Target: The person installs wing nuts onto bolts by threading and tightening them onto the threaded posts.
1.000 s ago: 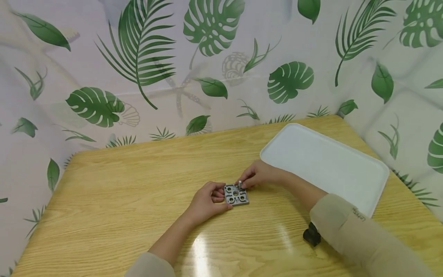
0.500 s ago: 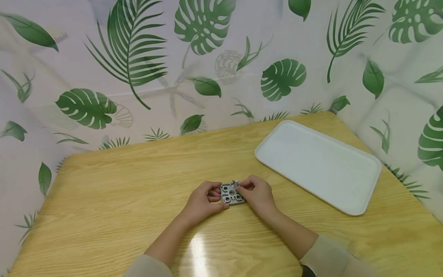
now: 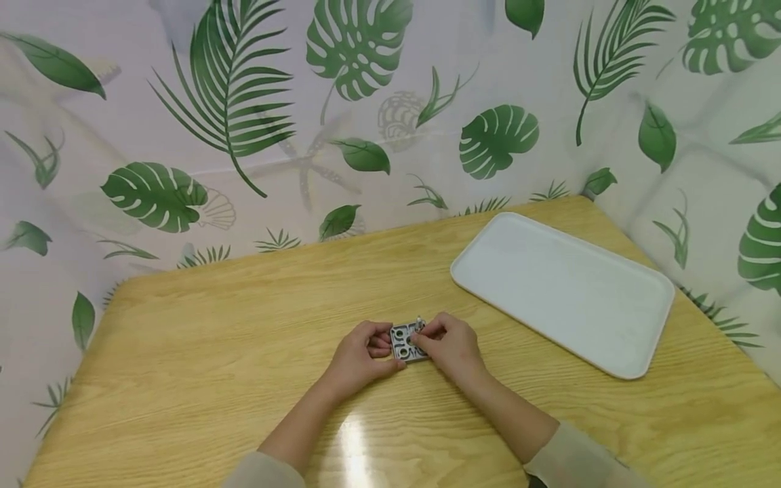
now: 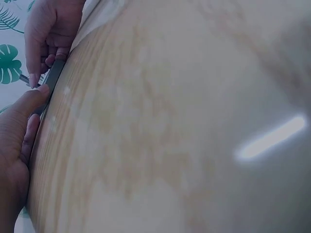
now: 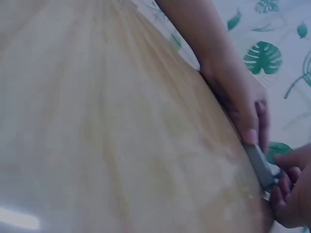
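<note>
Square grey metal plate with round holes: it lay flat on the light wooden table, between the two hands; being square, it had no long axis which we could name.
Small silver metal pin: it rose near the far right corner of the plate, its long axis about upright in the head view; its foot was hidden from us.
Left hand: we saw it clamped on the left side of the plate, the thumb at the near left corner and the fingers at the far one.
Right hand: thumb and forefinger were brought together around the lower part of the pin, the thumb over the plate; we could not tell how firm this pinch was.
Pin from right hand: it was to the left and a little farther from the person, right at the fingertips. The right hand was the nearer one; the left hand was across the plate from it.
White rectangular tray with rounded corners: we noted it on the table, beyond the right hand and to its right, apart from the plate.
</note>
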Tool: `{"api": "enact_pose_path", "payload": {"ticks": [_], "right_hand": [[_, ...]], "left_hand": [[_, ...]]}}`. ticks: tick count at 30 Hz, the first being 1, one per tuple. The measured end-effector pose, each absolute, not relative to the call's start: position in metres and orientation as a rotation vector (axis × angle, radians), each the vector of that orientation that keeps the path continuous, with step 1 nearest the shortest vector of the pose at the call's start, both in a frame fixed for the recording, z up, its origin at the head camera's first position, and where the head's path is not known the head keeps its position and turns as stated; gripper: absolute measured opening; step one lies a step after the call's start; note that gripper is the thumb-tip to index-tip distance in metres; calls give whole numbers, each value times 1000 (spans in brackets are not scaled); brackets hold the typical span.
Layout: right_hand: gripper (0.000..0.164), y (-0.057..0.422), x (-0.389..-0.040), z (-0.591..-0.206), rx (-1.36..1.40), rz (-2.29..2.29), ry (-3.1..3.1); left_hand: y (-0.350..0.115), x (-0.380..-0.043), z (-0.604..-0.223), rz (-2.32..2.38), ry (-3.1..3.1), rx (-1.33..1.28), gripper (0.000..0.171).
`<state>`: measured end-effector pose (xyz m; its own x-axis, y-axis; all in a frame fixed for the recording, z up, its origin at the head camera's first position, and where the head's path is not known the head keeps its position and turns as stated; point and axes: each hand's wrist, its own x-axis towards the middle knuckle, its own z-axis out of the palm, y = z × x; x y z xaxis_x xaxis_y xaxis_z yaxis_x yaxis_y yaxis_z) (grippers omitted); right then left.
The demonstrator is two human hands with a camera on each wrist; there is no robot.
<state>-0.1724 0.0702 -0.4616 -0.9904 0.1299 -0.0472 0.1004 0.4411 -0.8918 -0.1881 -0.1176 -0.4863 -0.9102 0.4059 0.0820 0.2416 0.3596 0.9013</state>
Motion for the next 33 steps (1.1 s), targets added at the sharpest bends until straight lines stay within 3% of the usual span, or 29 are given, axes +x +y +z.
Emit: {"api": "enact_pose_path", "payload": {"ticks": [5, 8, 12, 15, 24, 33], "right_hand": [[37, 96, -193, -454, -70, 1934, -2755], [45, 116, -218, -452, 233, 2062, -2886], [43, 131, -253, -448, 752, 2009, -3120], [38, 132, -269, -445, 988, 1990, -3220], [28, 123, -281, -443, 1120, 2250, -3183], [21, 122, -281, -446, 1186, 2133, -3147]], "left_hand": [[-117, -187, -487, 1583, 2446, 563, 62], [-117, -188, -490, 1583, 2450, 546, 62], [-118, -188, -491, 1589, 2444, 524, 63], [-118, -187, -491, 1599, 2438, 516, 62], [-118, -186, -487, 1592, 2428, 526, 62], [-120, -189, -486, 1601, 2420, 544, 61]]}}
